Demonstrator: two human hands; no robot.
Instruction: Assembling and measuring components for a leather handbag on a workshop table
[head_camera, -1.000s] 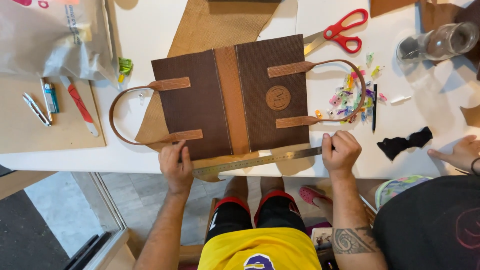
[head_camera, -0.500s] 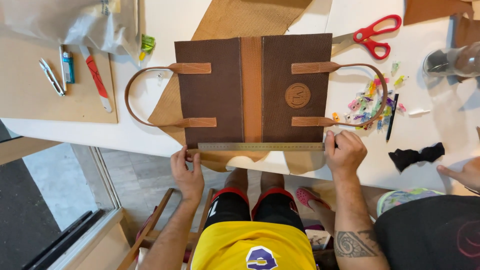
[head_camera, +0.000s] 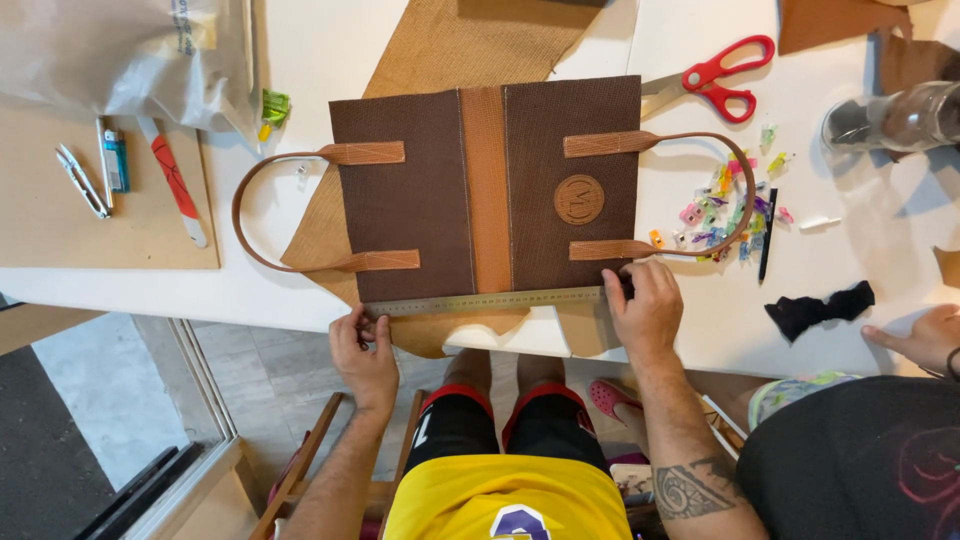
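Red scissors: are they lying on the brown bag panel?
No, the red scissors lie on the white table, beside the panel.
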